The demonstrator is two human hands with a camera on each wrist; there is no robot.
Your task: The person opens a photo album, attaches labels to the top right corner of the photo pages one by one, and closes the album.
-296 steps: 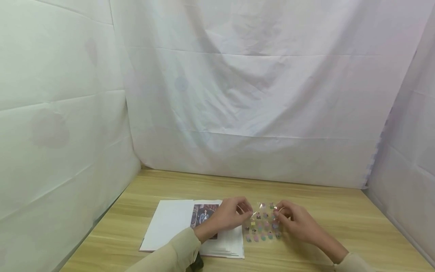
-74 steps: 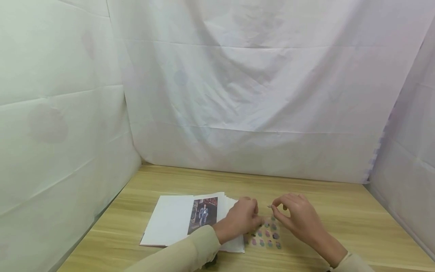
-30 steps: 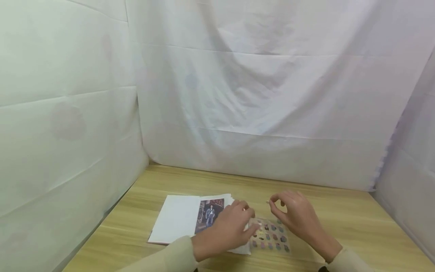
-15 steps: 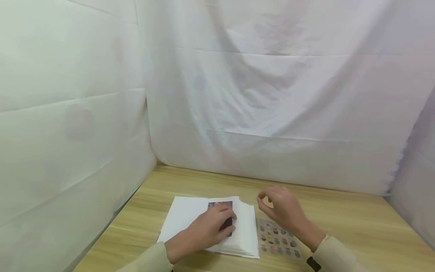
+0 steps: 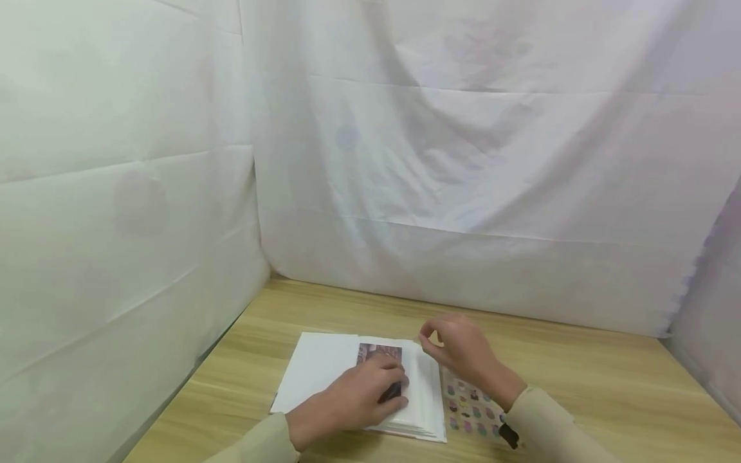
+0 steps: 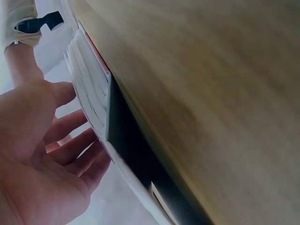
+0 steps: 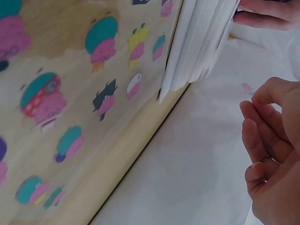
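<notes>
An open album (image 5: 324,363) with white pages lies on the table, a photo (image 5: 375,351) of a standing person on its right-hand page. My left hand (image 5: 361,393) rests on that page with fingers spread, covering most of the photo. Above the album's upper right corner, my right hand (image 5: 460,350) pinches a small sticker (image 7: 247,87) between thumb and index finger; pink and white show in the right wrist view. Right of the album lies a clear sticker sheet (image 5: 470,406) with rows of colourful cartoon stickers, partly under my right forearm.
The wood-grain table (image 5: 579,392) extends around the album. White cloth (image 5: 463,173) hangs behind it and along both sides. A dark strap (image 5: 509,436) shows at my right wrist.
The sheet, earlier held in both hands, now lies on the table. My left hand has moved from it onto the photo page. My right hand has carried the sticker left towards the album.
</notes>
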